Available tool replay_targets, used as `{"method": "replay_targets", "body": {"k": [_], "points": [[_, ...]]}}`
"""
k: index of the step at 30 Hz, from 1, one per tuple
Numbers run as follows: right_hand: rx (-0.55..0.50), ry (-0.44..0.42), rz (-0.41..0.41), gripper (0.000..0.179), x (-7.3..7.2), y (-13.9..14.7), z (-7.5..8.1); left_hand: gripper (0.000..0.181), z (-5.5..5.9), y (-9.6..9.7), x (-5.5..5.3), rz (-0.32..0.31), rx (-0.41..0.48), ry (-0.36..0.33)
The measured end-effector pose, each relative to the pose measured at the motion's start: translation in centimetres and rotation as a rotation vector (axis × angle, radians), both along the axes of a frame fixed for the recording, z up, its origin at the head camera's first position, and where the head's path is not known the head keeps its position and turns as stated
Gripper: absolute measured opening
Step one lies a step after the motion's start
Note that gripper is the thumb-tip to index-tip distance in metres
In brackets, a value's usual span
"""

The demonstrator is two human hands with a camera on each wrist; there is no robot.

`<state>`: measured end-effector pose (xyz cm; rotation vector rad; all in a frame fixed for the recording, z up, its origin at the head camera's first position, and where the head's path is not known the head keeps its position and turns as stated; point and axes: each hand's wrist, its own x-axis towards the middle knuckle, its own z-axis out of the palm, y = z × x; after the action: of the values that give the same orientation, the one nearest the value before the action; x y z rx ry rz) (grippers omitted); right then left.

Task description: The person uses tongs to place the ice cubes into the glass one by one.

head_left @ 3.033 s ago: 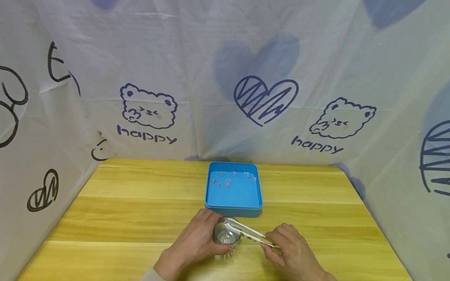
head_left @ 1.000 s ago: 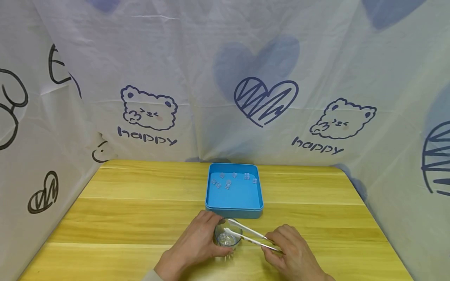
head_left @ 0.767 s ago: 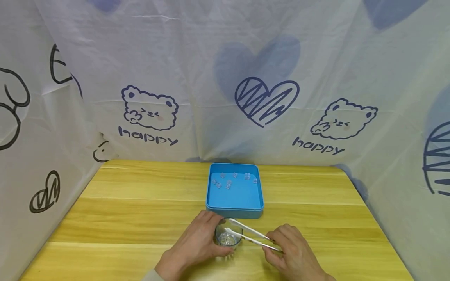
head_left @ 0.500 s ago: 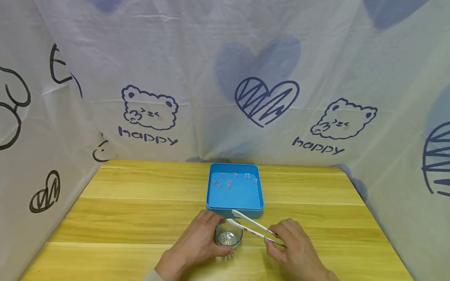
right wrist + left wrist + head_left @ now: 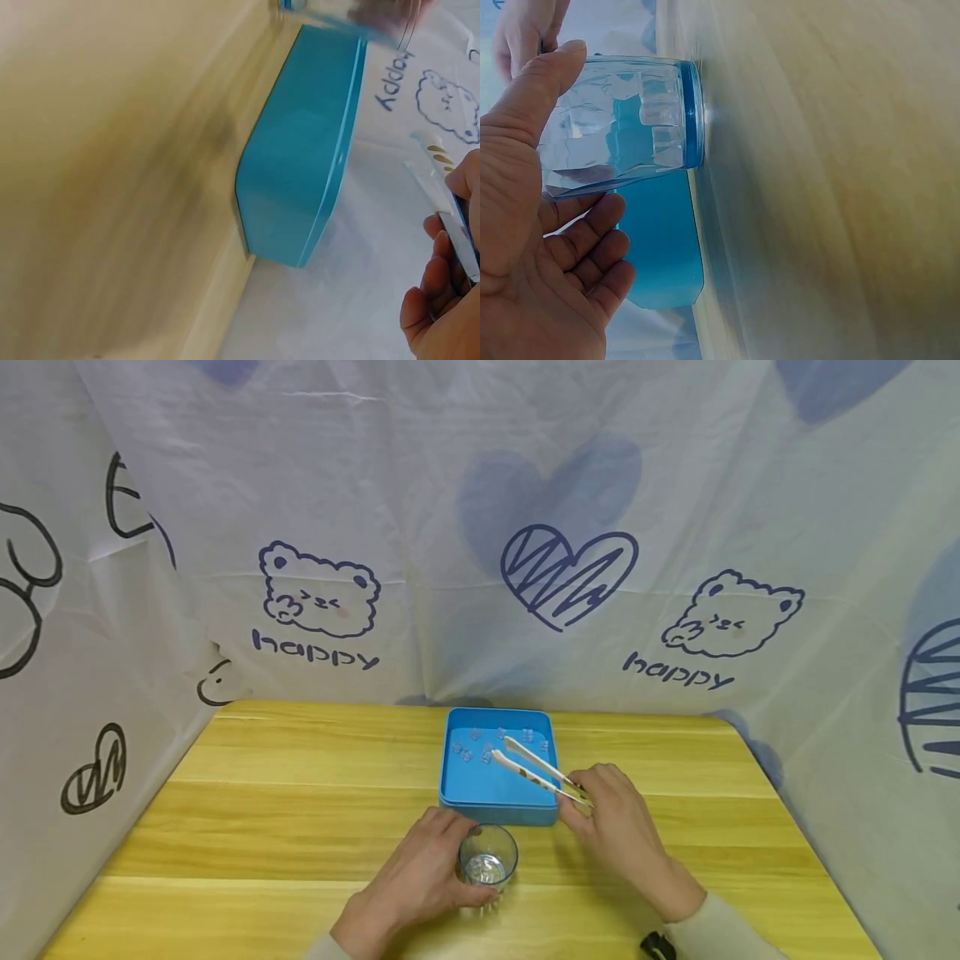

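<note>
My left hand [image 5: 416, 877] holds a clear drinking glass [image 5: 487, 843] upright on the table, thumb on the near side and fingers at the far side. Clear cubes [image 5: 660, 105] lie at its bottom in the left wrist view. My right hand [image 5: 615, 818] grips white-tipped tongs [image 5: 525, 773], thumb and fingers on either arm. The tong tips stand apart with nothing between them. In the head view they overlap the blue square box [image 5: 502, 815], near several small clear cubes [image 5: 467, 755] scattered in its back half.
The wood-patterned table [image 5: 300, 827] ends at a hanging white cloth [image 5: 450, 635] with printed bears and hearts. The box stands just beyond the glass. A black object [image 5: 657, 945] shows beside the right sleeve [image 5: 720, 931].
My right hand has moved the tongs from inside the glass up and forward over the blue box. The tong arms spread apart earlier, at the glass. The left hand stays on the glass.
</note>
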<state>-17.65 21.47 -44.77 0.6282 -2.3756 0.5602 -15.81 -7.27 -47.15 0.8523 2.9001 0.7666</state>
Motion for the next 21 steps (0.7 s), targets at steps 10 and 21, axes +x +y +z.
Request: {"method": "replay_targets", "body": {"k": [10,21], "points": [[0.107,-0.172,-0.116,0.023,-4.1,-1.3,0.6,0.088,0.0,-0.1,0.0,-0.004,-0.003,0.000],[0.186,-0.281,-0.227,0.021,-5.9,-2.7,0.6,0.087,0.1,-0.1,0.0,-0.003,-0.002,-0.005]]}}
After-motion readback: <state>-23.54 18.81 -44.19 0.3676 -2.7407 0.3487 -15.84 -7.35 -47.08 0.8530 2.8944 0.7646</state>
